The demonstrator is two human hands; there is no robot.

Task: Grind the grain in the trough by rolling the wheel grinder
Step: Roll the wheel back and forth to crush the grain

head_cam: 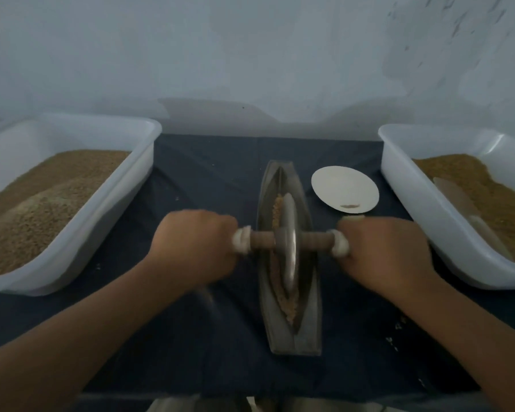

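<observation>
A grey boat-shaped trough (pixel 308 328) lies lengthwise on the dark cloth in the middle. Brown grain (pixel 276 208) lines its groove. The metal wheel grinder (pixel 289 242) stands upright in the groove, near the trough's middle, on a wooden axle handle. My left hand (pixel 195 243) grips the left end of the handle. My right hand (pixel 384 248) grips the right end. Both fists hide the handle's tips.
A white tub (pixel 122 185) filled with grain stands at the left. A second white tub (pixel 414 185) with grain and a pale scoop (pixel 458 197) stands at the right. A small white plate (pixel 344 187) lies right of the trough's far end. A wall rises behind.
</observation>
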